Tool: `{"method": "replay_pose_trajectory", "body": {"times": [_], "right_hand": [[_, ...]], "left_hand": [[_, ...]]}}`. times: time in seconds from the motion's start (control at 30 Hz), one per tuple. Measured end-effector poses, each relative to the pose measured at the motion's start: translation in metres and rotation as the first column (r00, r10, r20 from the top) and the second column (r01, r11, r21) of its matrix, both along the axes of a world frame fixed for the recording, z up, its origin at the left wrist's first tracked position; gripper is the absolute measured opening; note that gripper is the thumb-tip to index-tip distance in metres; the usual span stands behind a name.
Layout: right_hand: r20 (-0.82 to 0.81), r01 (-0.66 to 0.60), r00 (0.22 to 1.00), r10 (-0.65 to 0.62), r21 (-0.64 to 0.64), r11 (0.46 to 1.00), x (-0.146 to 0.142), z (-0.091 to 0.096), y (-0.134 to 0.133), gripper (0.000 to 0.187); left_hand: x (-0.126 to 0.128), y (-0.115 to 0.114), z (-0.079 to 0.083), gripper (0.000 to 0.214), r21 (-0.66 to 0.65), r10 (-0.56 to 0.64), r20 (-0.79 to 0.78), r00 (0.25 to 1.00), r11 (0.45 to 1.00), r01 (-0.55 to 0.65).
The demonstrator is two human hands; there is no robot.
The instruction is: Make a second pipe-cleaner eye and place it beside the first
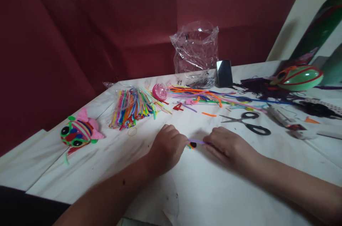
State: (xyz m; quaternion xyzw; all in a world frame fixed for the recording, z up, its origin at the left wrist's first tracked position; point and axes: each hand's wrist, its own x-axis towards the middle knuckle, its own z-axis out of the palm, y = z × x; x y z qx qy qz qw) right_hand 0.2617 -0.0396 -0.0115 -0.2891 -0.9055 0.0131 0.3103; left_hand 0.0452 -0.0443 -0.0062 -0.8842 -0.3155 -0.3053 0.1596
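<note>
A: You have a purple stem (196,142) in front of you; which way does it lie?
B: Its long axis runs from left to right between your hands, roughly along the far edge of the bench (213,190), dipping slightly toward your right. Your fists hide both ends, so I can't tell which way either tip points. It sits around mid-bench, nearer you than the scissors (244,122), whose blades point toward the left edge.

A: And how are your hands posed?
B: Your left hand (169,147) is curled, back upward, gripping the stem at its left. Your right hand (227,144) faces it with fingers folded, gripping the other side. Your forearms spread toward the near corners. A small colorful piece (191,145) with a black spot shows just below the stem; I can't tell whether they touch.

A: Which containers lie before you?
B: Toward the far left corner, a clear bag (125,103) lies full of many-colored stems. Another clear bag (196,53) stands at the far edge, dark bits in its bottom. Between them, nearer you, is a pink cup (157,92) with a clear dome, its contents too blurred to name.
</note>
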Motion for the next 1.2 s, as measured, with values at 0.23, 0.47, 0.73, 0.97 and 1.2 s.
{"method": "replay_pose_trajectory", "body": {"times": [0.23,0.47,0.73,0.97,1.2], "right_hand": [[0.099,-0.016,0.995,-0.005,0.219,0.976,-0.006,0.0,-0.007,0.024],[0.049,0.139,0.986,-0.156,0.253,0.957,0.014,0.0,0.012,0.023],[-0.184,0.201,0.968,-0.172,0.151,0.968,0.016,0.007,0.013,0.022],[-0.083,0.118,0.991,-0.108,0.127,0.985,0.001,0.001,0.005,0.015],[0.133,0.148,0.98,-0.149,0.012,0.989,-0.014,0.002,0.01,0.021]], "left_hand": [[0.01,-0.01,-0.006,0.025,0.023,-0.004,-0.002,1.0,1.0,0.004],[0.0,-0.002,-0.002,0.023,-0.021,0.134,0.095,0.986,0.991,-0.133],[-0.004,-0.002,0.006,0.022,-0.064,0.113,0.121,0.986,0.992,-0.105],[0.0,-0.002,0.003,0.019,-0.069,0.078,-0.062,0.995,0.994,-0.082],[-0.003,0.003,-0.003,0.02,-0.045,0.179,-0.085,0.98,0.982,-0.183]]}}
